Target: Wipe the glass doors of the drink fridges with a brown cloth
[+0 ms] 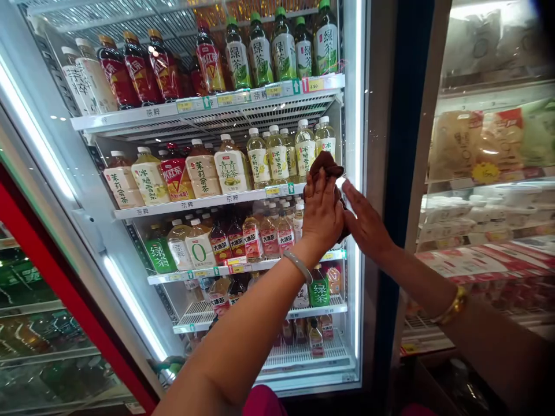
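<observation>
My left hand [323,211], wearing a pale bangle, presses a brown cloth [327,166] against the glass door [353,144] of a lit drinks cooler. Its fingers point upward over the cloth, and part of the cloth shows above and to the right of them. Just right of it, my right hand [366,228], with a gold bracelet [453,306] at the wrist, lies by the door's right edge. Its fingers are stretched out and the thumb stands apart. I see nothing in it; whether it touches the door or the cloth, I cannot tell.
Behind the glass, shelves [208,199] hold many bottled teas [234,164]. A red-edged cooler [56,271] stands at the left. Packaged goods [472,144] fill shelves at the right, past a dark upright frame [394,173]. A dark box [455,381] sits low at the right.
</observation>
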`<state>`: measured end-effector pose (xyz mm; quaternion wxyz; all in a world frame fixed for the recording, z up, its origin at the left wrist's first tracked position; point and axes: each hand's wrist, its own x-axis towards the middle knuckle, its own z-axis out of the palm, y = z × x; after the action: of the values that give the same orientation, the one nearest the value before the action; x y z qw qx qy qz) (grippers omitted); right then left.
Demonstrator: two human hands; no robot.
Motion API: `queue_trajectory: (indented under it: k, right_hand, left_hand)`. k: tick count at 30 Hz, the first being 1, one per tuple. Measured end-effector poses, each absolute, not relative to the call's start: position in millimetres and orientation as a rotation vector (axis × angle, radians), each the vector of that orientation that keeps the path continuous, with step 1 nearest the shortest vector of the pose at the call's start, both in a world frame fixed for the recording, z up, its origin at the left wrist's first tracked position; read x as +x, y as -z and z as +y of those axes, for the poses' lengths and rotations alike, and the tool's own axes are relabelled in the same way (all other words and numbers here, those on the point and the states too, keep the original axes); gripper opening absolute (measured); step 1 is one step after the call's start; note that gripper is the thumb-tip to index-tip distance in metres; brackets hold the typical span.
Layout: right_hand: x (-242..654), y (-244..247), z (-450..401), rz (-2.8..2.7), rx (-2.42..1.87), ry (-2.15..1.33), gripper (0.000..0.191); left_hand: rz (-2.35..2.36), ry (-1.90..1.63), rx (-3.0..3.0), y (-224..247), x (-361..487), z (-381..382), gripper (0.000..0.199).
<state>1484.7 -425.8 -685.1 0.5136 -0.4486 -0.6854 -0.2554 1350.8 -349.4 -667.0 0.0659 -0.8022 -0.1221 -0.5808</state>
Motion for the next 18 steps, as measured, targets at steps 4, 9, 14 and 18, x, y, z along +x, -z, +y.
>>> queue_trajectory:
  k: [4,9,14,18]
  right_hand:
    - [1471.2,696.0,-419.2,-1.660,-1.032,0.554,0.072]
    - [1478.6,717.9,-404.7,-1.538,-1.200,0.769,0.074]
    - [1508.1,703.2,-412.9,-1.484,-1.196,1.007,0.050]
    - [1502.5,675.3,-412.9,-1.352,-1.221,1.063,0.040]
  left_hand:
    - [-0.338,1.721,-2.715,666.1,1354.3,-354.7,0.058]
    - [-0.312,1.525,-2.687,670.5,1349.2,-361.8,0.056]
    - [-0.243,1.328,-2.675,685.1,1322.3,-371.4,0.054]
    - [-0.503,1.463,-2.481,696.5,1296.4,-358.8,0.065]
